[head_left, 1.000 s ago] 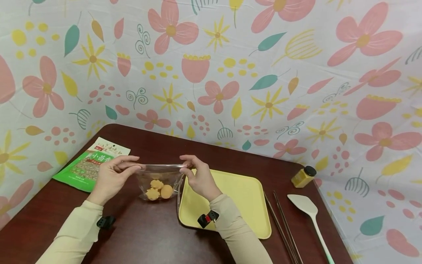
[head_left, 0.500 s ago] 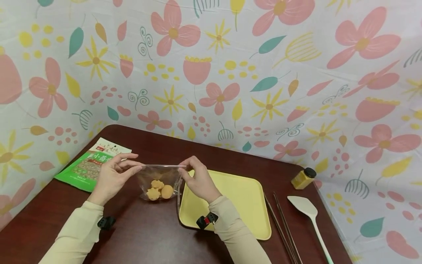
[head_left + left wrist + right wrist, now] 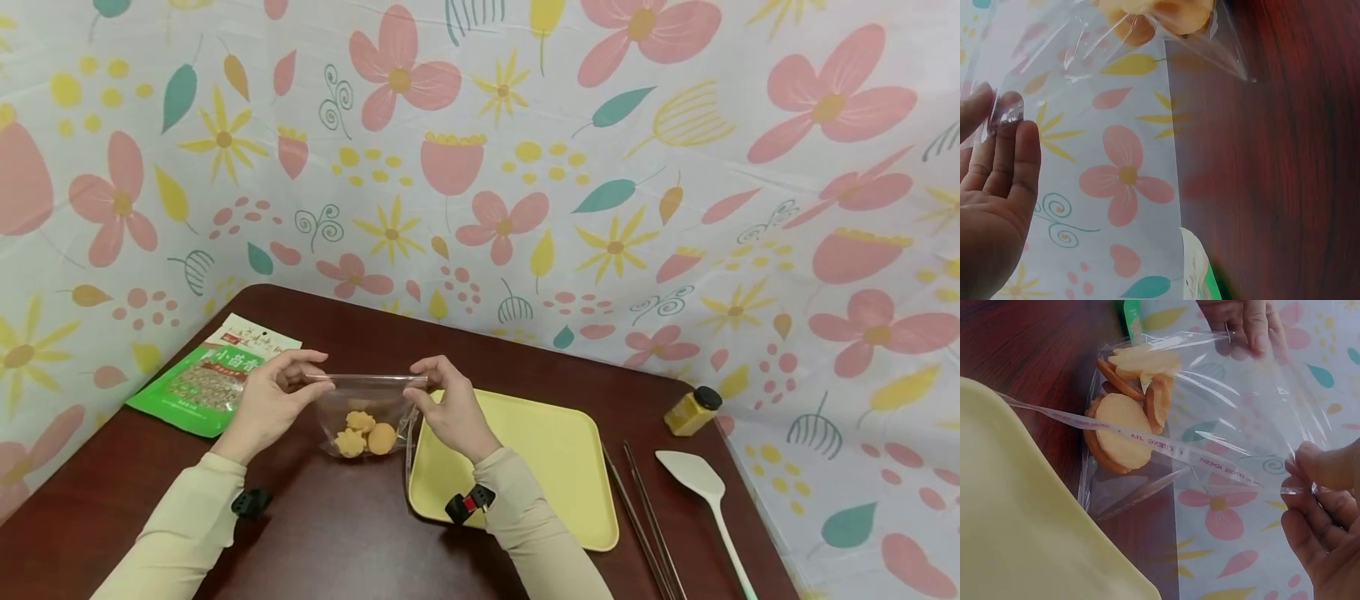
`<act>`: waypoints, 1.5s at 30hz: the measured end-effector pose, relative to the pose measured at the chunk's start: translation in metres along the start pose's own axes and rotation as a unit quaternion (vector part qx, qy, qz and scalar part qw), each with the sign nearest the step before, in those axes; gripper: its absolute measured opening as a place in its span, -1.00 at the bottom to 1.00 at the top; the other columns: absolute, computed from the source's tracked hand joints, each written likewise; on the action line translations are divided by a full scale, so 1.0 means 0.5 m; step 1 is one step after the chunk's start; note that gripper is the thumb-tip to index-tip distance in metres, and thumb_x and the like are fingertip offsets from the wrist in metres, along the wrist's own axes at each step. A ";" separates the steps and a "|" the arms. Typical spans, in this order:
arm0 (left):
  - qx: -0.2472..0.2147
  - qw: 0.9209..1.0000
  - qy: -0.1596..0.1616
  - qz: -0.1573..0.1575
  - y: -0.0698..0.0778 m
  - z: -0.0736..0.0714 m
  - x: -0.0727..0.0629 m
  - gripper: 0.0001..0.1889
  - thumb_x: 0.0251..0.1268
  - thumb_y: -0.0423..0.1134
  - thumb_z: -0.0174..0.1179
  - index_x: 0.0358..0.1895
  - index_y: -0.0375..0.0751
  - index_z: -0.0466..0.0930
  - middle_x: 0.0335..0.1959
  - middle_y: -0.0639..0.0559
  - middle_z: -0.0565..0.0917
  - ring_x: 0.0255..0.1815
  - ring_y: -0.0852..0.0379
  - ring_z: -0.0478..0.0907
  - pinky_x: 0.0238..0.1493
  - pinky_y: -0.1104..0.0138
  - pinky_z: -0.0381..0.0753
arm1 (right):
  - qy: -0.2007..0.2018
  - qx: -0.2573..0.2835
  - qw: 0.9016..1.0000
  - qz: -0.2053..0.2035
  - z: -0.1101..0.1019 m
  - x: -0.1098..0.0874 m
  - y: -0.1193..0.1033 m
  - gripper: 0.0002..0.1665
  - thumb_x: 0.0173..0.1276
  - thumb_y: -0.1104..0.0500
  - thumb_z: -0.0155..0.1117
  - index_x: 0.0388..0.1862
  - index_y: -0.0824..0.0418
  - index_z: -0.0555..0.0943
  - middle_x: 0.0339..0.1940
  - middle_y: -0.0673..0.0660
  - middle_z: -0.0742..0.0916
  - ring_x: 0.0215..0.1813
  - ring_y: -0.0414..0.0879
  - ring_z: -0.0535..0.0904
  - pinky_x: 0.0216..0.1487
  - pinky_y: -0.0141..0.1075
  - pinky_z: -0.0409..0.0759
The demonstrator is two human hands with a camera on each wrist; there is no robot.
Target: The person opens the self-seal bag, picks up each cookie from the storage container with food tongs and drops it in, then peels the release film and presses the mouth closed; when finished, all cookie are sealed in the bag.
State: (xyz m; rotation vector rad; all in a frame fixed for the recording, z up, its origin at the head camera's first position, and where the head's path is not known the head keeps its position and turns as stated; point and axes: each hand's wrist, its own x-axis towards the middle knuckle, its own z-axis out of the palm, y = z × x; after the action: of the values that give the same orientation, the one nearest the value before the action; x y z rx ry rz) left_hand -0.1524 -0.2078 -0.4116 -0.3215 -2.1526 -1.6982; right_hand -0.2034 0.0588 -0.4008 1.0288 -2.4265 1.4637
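Observation:
A clear plastic bag [image 3: 341, 417] with several golden cookies [image 3: 382, 438] at its bottom hangs upright between both hands, over the table beside the tray. My left hand [image 3: 272, 400] pinches the left end of its folded top edge between thumb and fingers. At the other end, my right hand [image 3: 459, 417] pinches the same edge. In the right wrist view, a thin printed strip [image 3: 1172, 450] runs from near the right fingertips across the bag toward the tray's rim. The left wrist view shows the left thumb and fingertips [image 3: 1027, 134] on the clear film.
A pale yellow tray [image 3: 555, 450] lies under the right forearm. A green and white seed packet [image 3: 195, 387] is at the left. On the right are two long thin metal rods [image 3: 645, 508], a white spatula [image 3: 697, 475] and a small black-lidded yellow jar [image 3: 692, 412]. Patterned cloth hangs behind.
The left hand has shifted slightly right along the bag's top edge, its fingers more bent. The right hand keeps its pinch. The bag and cookies hang nearly as before.

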 end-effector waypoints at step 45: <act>0.199 0.945 -0.118 -0.232 -0.041 0.071 0.043 -0.11 0.39 0.03 0.16 0.36 -0.62 -0.11 0.21 -0.63 0.18 0.22 -0.44 0.23 0.09 -0.13 0.43 | 0.013 -0.063 0.994 0.093 -0.034 -0.073 -0.032 -0.31 0.45 0.13 0.20 0.43 0.25 0.15 0.11 0.18 0.41 0.10 0.05 0.37 0.04 -0.04 0.48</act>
State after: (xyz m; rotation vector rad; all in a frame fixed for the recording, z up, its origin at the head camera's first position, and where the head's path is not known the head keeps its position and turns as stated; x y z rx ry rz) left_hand -0.1852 -0.1797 -0.4274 0.1159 -2.8564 -1.4350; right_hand -0.1695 0.0859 -0.3957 0.7720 -2.6188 1.3425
